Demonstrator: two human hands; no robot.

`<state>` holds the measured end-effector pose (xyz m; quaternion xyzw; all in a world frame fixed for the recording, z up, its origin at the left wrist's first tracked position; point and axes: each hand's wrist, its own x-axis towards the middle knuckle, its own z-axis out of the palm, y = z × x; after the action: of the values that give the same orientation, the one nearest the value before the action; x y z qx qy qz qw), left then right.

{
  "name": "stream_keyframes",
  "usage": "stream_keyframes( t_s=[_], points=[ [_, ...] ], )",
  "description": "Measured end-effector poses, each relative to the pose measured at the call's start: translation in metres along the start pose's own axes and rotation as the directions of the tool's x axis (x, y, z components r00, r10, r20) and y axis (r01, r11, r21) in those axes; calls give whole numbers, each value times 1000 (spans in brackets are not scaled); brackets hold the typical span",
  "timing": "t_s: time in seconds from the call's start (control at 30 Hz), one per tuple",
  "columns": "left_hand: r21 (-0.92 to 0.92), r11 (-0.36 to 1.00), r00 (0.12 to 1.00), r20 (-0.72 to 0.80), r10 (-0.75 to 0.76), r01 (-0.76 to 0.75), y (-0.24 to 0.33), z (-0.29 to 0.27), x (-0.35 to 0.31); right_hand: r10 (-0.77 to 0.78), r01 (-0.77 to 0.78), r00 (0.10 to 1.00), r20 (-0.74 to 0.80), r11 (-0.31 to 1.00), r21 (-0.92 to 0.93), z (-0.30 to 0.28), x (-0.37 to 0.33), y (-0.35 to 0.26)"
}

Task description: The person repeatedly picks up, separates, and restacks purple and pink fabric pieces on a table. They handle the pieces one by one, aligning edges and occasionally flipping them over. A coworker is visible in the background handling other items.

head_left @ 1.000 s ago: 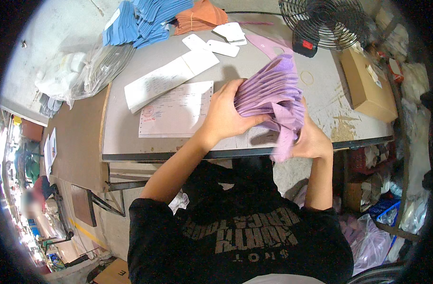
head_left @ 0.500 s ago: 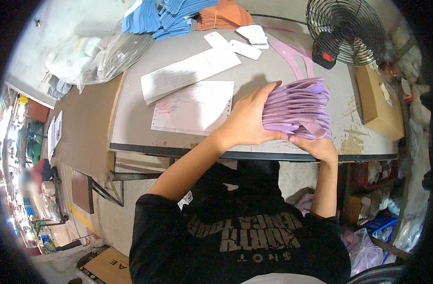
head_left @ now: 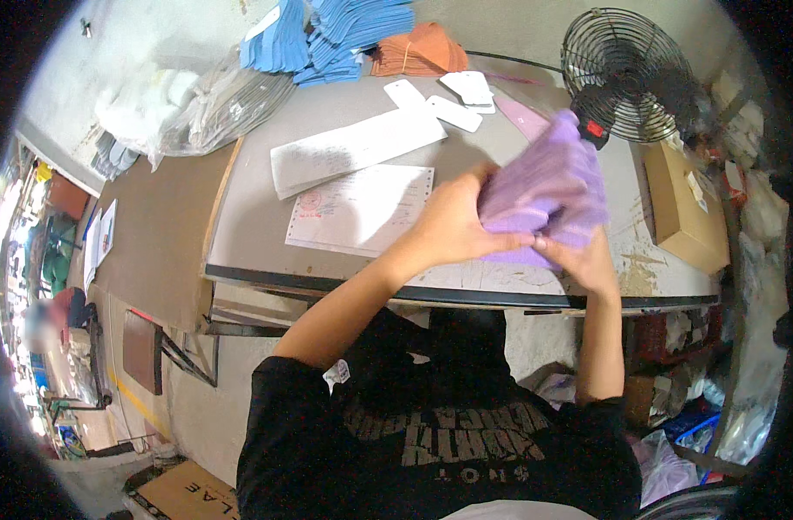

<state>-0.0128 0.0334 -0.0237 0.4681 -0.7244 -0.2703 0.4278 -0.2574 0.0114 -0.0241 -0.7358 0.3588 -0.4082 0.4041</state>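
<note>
Between both hands, over the right part of the table near its front edge, is a thick stack of purple fabric pieces (head_left: 548,186), tilted and blurred by motion. My left hand (head_left: 451,215) is closed on its left side, thumb across the near face. At the lower right, my right hand (head_left: 590,263) grips the same stack, its thumb tip close to the left one. The fingers behind the stack are hidden. Beyond it lies a flat pink-purple cut piece (head_left: 520,118), partly covered by the stack.
Printed sheet (head_left: 362,212) and folded paper (head_left: 353,152) lie to the left. White tags (head_left: 455,113), orange pieces (head_left: 418,54) and blue stacks (head_left: 353,39) are at the back. A black fan (head_left: 629,74) and cardboard box (head_left: 684,208) stand right; a plastic bag (head_left: 214,108) sits far left.
The stack has tipped from showing its layered edges to a slanted position, its top rising over the pink-purple piece. Both hands have kept hold of it.
</note>
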Motion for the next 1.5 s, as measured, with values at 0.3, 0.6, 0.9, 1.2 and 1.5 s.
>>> stream_keyframes(
  t_s=[0.3,0.6,0.9,1.2,1.5],
  points=[
    [-556,828,990,-55,-131,79,-28,-63,60,-6,-6,995,103,994,113,18,120,-46],
    [146,984,979,-162,121,-97,-41,-63,41,-202,205,936,289,978,20,15,119,9],
    [236,970,998,-35,-47,54,-46,-44,46,-88,168,891,445,975,-143,3,131,31],
    [249,968,967,-248,56,8,-40,-29,37,-158,158,977,142,987,9,6,125,46],
    [263,964,987,-161,-9,52,-49,-23,35,-25,65,948,316,991,-117,2,134,62]
  ],
)
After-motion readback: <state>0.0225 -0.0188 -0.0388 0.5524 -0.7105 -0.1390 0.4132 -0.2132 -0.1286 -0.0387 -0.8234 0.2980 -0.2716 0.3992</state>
